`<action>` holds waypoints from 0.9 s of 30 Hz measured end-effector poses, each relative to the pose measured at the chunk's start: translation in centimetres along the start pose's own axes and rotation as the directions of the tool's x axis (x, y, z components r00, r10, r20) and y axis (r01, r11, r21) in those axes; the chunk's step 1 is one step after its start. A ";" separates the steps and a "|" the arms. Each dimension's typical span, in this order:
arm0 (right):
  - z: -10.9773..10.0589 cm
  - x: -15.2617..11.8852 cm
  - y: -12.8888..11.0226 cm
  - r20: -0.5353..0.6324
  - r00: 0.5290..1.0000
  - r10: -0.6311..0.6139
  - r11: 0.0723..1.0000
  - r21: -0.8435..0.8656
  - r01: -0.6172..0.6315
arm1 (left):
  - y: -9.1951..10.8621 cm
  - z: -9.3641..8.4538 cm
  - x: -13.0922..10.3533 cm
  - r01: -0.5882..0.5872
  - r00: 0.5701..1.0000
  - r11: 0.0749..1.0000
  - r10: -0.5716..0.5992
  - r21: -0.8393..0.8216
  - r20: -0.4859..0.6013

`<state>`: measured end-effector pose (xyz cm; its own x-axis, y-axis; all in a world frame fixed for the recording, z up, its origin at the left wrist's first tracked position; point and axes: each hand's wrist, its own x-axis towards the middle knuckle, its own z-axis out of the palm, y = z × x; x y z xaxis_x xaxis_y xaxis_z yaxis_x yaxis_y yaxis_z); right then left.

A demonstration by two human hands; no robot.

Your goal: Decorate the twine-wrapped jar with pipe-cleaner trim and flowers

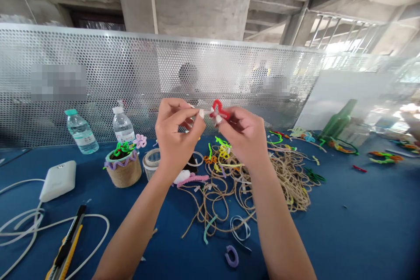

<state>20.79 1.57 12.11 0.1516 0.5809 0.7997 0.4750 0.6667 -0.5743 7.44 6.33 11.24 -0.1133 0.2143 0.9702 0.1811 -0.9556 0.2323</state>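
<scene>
A bent red pipe cleaner (pixel 217 104), shaped into small loops, is pinched between the thumb and fingers of my right hand (pixel 246 133). Close beside it, my left hand (pixel 177 133) has its thumb and forefinger pressed together. A faint pale line seems to run from those fingertips towards the red loops, but it is too thin to identify. Both hands are raised above the table. Under them lies a heap of brown twine (pixel 288 183), with yellow pipe cleaners (pixel 224 152) and a pink pipe cleaner (pixel 194 178) around it.
A twine-wrapped pot (pixel 124 171) with pipe cleaner flowers stands left, before two water bottles (pixel 82 133) (pixel 124 127). Nearer are a white power bank (pixel 59 180) with cable and utility knives (pixel 68 245). A green bottle (pixel 339 120) leans right. A perforated metal screen (pixel 141 74) borders the back.
</scene>
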 end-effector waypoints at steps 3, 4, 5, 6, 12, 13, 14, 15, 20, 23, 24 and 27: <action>-0.5 0.1 0.0 0.060 0.996 0.072 0.997 0.023 -0.074 | -0.6 -0.6 0.6 0.027 0.998 0.998 -0.024 0.052 -0.051; -0.7 0.2 0.1 0.090 0.991 0.098 0.994 0.041 -0.102 | -0.9 -0.9 0.9 0.042 0.997 0.996 -0.036 0.078 -0.075; -0.9 0.2 0.2 0.119 0.985 0.124 0.989 0.067 -0.132 | -1.2 -1.3 1.1 0.055 0.994 0.993 -0.044 0.107 -0.100; -1.1 0.3 0.4 0.146 0.978 0.148 0.981 0.102 -0.164 | -1.6 -1.7 1.4 0.064 0.992 0.989 -0.049 0.137 -0.113; -1.9 0.6 1.1 0.290 0.935 0.207 0.910 0.295 -0.293 | -4.1 -4.7 2.1 0.103 0.986 0.957 -0.135 0.272 0.100; -1.9 0.6 1.1 0.295 0.933 0.207 0.903 0.308 -0.298 | -4.2 -5.1 2.2 0.116 0.982 0.951 -0.154 0.285 0.113; -2.0 0.6 1.1 0.297 0.932 0.208 0.897 0.322 -0.302 | -4.1 -5.3 2.3 0.128 0.979 0.947 -0.169 0.296 0.117; -2.0 0.7 1.1 0.299 0.931 0.208 0.891 0.334 -0.307 | -3.8 -5.5 2.4 0.133 0.977 0.943 -0.177 0.306 0.123; -1.8 0.5 1.1 0.396 0.907 0.145 0.877 0.373 -0.303 | -0.5 -6.2 3.5 0.094 0.957 0.946 -0.172 0.309 0.235; -1.1 0.3 1.2 0.431 0.895 0.115 0.864 0.402 -0.304 | 2.1 -7.9 3.6 0.154 0.925 0.971 -0.207 0.181 0.319; -0.8 0.2 1.3 0.432 0.895 0.110 0.864 0.403 -0.301 | 2.9 -8.8 3.4 0.181 0.905 0.972 -0.224 0.150 0.362; 0.6 -0.2 1.1 0.472 0.879 0.071 0.898 0.353 -0.263 | 4.4 -11.9 2.6 0.212 0.815 0.957 -0.285 0.198 0.505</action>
<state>20.76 2.48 11.18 -0.2420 0.7783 0.5794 0.0804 0.6111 -0.7874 -3.63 0.25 13.98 0.3492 0.5487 0.7596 0.3426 -0.8293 0.4416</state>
